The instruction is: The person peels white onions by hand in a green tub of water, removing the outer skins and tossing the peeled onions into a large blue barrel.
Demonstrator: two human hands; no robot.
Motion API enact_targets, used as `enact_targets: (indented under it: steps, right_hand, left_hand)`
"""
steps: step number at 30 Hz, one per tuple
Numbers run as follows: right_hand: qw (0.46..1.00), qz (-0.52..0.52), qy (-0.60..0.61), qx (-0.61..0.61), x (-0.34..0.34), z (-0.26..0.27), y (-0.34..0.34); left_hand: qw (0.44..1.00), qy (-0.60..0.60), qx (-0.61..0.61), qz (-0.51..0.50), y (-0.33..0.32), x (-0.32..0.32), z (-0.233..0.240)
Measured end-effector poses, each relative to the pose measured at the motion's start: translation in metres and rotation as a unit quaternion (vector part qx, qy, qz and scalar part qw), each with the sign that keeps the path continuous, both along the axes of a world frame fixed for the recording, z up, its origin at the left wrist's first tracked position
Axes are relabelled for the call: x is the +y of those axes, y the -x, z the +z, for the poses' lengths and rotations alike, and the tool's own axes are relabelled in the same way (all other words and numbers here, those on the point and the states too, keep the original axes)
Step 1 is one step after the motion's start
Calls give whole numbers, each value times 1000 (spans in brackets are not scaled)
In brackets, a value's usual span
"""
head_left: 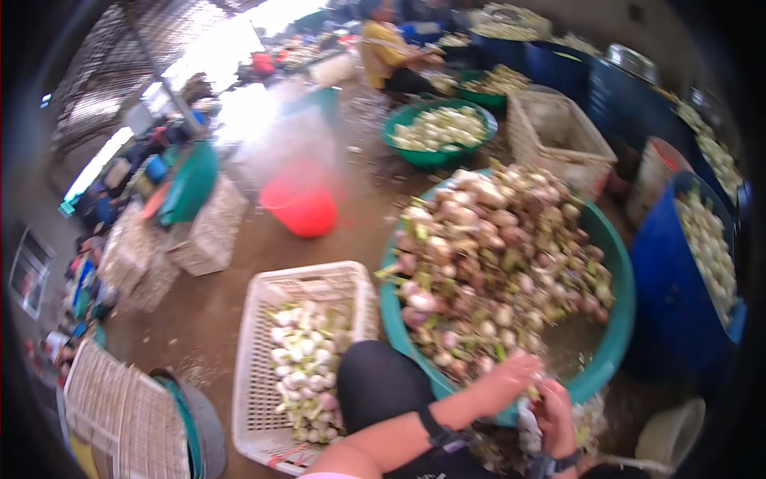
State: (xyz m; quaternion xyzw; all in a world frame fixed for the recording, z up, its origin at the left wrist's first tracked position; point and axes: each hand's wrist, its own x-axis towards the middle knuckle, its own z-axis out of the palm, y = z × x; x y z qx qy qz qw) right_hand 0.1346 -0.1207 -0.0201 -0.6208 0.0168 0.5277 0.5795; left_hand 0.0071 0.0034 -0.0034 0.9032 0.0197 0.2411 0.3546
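Observation:
My left hand [505,380] reaches over the near rim of a large green plastic tub [619,263], its fingers close to a garlic bulb's stem. My right hand [553,413] is just beside it, fingers bent around a pale thing that looks like a garlic bulb [528,419]; blur hides the exact grip. A heap of unpeeled garlic bulbs [479,239] with stems fills most of the tub, with water showing at its lower right. Left of my knee, a white plastic crate [254,359] holds cleaner white garlic bulbs [308,359].
Peelings [589,419] lie below the tub. At the right stands a blue barrel [676,275] of garlic. Ahead are a green basin [401,149], an empty-looking crate [568,149] and a red bucket [305,209]. A seated person [386,54] in yellow works farther off. Stacked baskets [125,407] stand lower left.

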Motion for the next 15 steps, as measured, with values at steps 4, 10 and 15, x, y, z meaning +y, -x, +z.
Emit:
enact_targets:
  steps: [4,10,15]
  right_hand:
    - [990,-22,-134,34,13,21,7]
    - [881,308,-185,-307,-46,27,9]
    - [777,335,85,-525,-27,79,8]
  left_hand:
    - [989,131,-3,71,1,-1,12]
    - [599,780,-73,166,-6,1,-2]
    - [729,666,4,160,-5,-4,7]
